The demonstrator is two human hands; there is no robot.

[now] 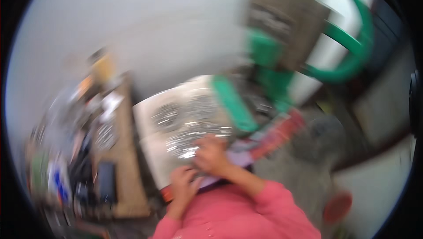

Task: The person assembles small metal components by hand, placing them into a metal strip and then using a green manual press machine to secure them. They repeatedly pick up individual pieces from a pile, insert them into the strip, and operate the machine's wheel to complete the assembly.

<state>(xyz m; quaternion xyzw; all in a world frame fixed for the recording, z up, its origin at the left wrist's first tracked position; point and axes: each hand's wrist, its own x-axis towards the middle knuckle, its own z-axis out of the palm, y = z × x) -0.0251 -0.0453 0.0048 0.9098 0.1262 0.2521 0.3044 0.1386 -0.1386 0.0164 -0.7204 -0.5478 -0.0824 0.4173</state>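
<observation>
Everything is smeared by motion. My right hand (212, 154) rests over the near edge of a pile of small shiny metal pieces (183, 144) on a pale work surface (152, 146). Its fingers are too blurred to show whether they hold a piece. My left hand (183, 182) lies lower and to the left at the surface's near edge, its fingers bent. Whether anything is in it cannot be made out. Farther back sit a second heap of metal pieces (166, 117) and a duller grey heap (202, 106).
A green machine with a big wheel (363, 49) and a green bar (233, 104) stands on the right. A cluttered wooden table (132, 186) at left bears a dark flat box (106, 181) and bags. A red round thing (338, 207) sits at lower right.
</observation>
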